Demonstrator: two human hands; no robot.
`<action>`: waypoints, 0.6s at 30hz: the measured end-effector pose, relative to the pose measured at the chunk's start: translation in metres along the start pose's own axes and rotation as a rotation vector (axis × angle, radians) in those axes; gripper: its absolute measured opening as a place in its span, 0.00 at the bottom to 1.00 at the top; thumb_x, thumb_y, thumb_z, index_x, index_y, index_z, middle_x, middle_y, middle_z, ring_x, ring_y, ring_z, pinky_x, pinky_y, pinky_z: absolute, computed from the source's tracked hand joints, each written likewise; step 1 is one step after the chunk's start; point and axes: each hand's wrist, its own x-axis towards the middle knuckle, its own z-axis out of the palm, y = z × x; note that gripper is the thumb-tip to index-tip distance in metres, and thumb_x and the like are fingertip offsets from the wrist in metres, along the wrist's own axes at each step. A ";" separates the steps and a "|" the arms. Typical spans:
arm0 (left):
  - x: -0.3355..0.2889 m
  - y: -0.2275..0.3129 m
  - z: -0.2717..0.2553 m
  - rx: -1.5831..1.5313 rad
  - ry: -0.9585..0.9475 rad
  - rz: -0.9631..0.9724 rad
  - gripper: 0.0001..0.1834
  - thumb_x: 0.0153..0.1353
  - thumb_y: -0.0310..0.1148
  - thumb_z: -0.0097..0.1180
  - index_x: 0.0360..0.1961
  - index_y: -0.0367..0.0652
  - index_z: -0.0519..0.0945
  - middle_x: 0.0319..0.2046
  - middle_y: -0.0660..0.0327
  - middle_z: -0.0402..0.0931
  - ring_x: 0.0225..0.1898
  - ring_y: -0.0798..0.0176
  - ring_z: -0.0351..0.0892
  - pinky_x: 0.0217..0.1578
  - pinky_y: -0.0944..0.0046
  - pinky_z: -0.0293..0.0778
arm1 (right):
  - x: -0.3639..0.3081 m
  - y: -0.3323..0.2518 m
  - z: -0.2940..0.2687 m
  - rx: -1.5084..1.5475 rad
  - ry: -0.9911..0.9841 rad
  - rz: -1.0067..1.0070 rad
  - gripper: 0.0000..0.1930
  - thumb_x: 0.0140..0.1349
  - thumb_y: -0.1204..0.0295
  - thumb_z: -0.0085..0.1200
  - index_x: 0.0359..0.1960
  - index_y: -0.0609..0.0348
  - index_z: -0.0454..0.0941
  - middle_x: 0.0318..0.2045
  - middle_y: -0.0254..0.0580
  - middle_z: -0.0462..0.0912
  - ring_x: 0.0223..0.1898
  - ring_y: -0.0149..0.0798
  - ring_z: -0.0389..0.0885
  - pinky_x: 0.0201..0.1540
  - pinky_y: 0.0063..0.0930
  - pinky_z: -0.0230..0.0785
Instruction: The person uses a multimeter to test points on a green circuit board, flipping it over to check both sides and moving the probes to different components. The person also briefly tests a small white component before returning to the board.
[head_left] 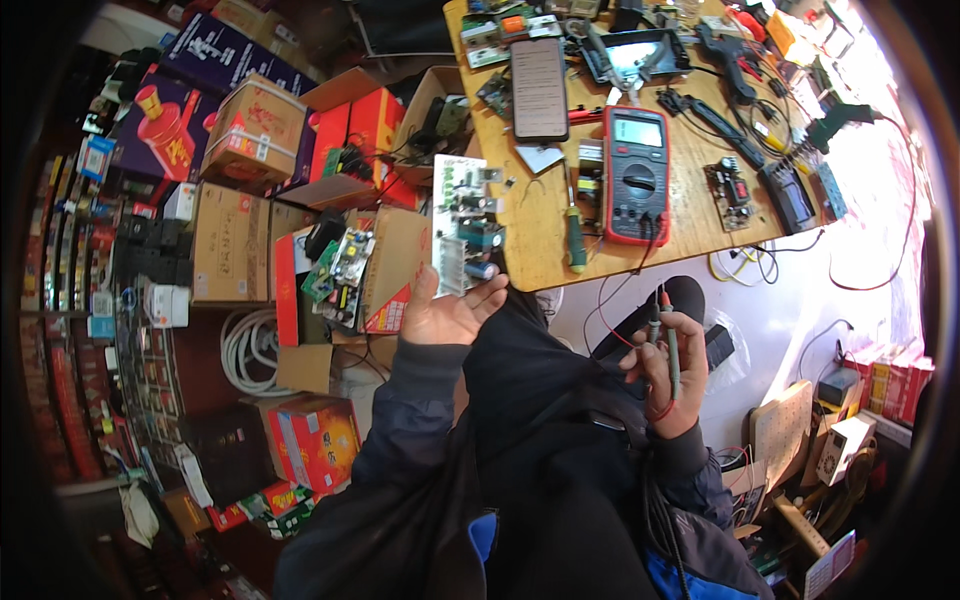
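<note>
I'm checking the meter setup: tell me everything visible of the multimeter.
The multimeter has a plastic-looking red case with a dark grey face. Its pale screen is at the top, the readout too small to tell; below are a black dial and sockets. It lies face up on the wooden table, near the front edge. Leads from its lower end run toward the probes in the right hand.

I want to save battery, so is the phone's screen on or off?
On: the phone on the wooden table displays rows of text.
</note>
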 end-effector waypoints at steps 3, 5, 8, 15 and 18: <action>0.002 -0.008 0.002 -0.172 -0.011 -0.030 0.54 0.73 0.65 0.62 0.77 0.25 0.64 0.64 0.35 0.79 0.63 0.39 0.85 0.66 0.40 0.81 | -0.003 0.002 0.001 -0.006 -0.025 -0.002 0.20 0.78 0.83 0.50 0.69 0.60 0.67 0.49 0.50 0.83 0.40 0.35 0.88 0.39 0.25 0.79; 0.003 -0.008 0.004 -0.218 -0.042 -0.055 0.55 0.73 0.67 0.61 0.78 0.25 0.64 0.63 0.35 0.80 0.60 0.39 0.87 0.64 0.41 0.83 | -0.005 0.003 0.000 -0.021 -0.017 -0.004 0.20 0.78 0.83 0.50 0.69 0.60 0.68 0.50 0.51 0.83 0.40 0.35 0.88 0.40 0.25 0.79; 0.003 -0.009 0.008 -0.258 -0.056 -0.070 0.57 0.72 0.70 0.59 0.77 0.24 0.64 0.61 0.35 0.80 0.58 0.40 0.88 0.61 0.43 0.85 | -0.006 0.006 -0.002 -0.030 -0.045 -0.021 0.19 0.79 0.82 0.49 0.69 0.60 0.68 0.52 0.53 0.84 0.41 0.35 0.89 0.40 0.24 0.79; 0.001 -0.014 0.008 -0.258 -0.052 -0.060 0.58 0.71 0.71 0.60 0.78 0.24 0.63 0.61 0.34 0.80 0.56 0.41 0.89 0.60 0.44 0.85 | -0.007 0.006 -0.001 -0.026 -0.057 -0.007 0.19 0.79 0.81 0.52 0.68 0.59 0.67 0.52 0.53 0.85 0.41 0.37 0.89 0.37 0.23 0.77; 0.001 -0.017 0.008 -0.283 -0.071 -0.068 0.58 0.71 0.70 0.60 0.78 0.24 0.63 0.62 0.34 0.80 0.57 0.41 0.88 0.60 0.43 0.85 | -0.009 0.003 -0.001 -0.079 -0.055 0.015 0.19 0.78 0.82 0.54 0.67 0.58 0.68 0.51 0.52 0.86 0.41 0.36 0.88 0.40 0.24 0.79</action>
